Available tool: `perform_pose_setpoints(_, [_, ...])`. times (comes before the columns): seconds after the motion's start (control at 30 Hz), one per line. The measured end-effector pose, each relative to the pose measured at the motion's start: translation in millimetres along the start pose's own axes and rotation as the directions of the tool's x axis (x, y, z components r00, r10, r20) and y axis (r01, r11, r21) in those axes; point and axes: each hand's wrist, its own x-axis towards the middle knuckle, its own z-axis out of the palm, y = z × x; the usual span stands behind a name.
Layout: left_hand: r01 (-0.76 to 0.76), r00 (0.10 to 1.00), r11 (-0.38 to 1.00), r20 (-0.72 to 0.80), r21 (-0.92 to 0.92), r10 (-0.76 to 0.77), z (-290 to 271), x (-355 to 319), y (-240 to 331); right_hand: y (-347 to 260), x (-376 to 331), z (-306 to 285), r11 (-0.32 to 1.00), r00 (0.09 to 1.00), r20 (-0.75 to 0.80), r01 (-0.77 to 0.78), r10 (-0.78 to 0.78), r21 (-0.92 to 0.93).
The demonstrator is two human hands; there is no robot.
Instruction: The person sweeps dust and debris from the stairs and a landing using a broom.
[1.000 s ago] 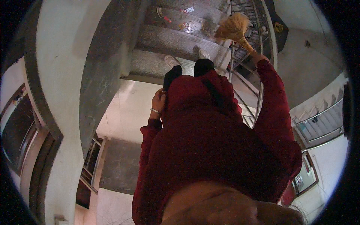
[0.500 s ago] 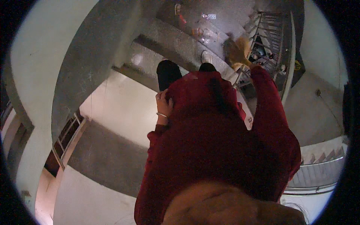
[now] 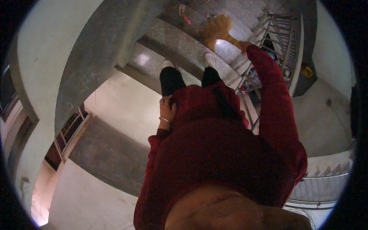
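My right hand (image 3: 244,46) is closed around the short handle end of a straw-coloured soft broom (image 3: 219,30). The broom's fanned bristles spread over a grey stair step, left of the hand and ahead of my feet. Just beyond the bristles, a small red piece of litter (image 3: 186,19) lies on a step. My left hand (image 3: 167,111), with a bangle at the wrist, rests against my upper leg at the hem of the dark red top. Its fingers are partly bent and hold nothing I can see.
Both white shoes, including the right shoe (image 3: 209,60), stand on the stairs. A metal railing (image 3: 284,42) runs down the right side, with objects visible through its bars. At left is a grey-and-white wall (image 3: 84,50). A yellow item (image 3: 306,71) lies beyond the railing.
My right hand has swung the broom left and forward, away from the railing and across the step. Pale and orange litter seen there earlier no longer shows. My left hand stays on my leg.
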Motion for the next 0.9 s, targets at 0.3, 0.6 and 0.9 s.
perform_pose_setpoints(0.3, [-0.035, 0.997, 0.999, -0.074, 0.042, 0.038, -0.7, 12.9, 15.8, -11.7, -60.9, 38.3, 0.940, 0.999, -0.048, 0.001, 0.017, 0.341])
perform_pose_setpoints(0.6, [-0.020, 0.993, 0.988, 0.110, -0.156, 0.038, 10.2, 31.5, -15.2, -12.7, -3.7, 88.2, 0.858, 0.962, 0.259, -0.200, 0.082, 0.472])
perform_pose_setpoints(0.9, [0.080, 0.981, 0.932, 0.194, -0.355, -0.010, 3.2, 63.7, -42.2, -77.9, -47.0, 22.2, 0.679, 0.999, 0.047, -0.052, 0.025, 0.732])
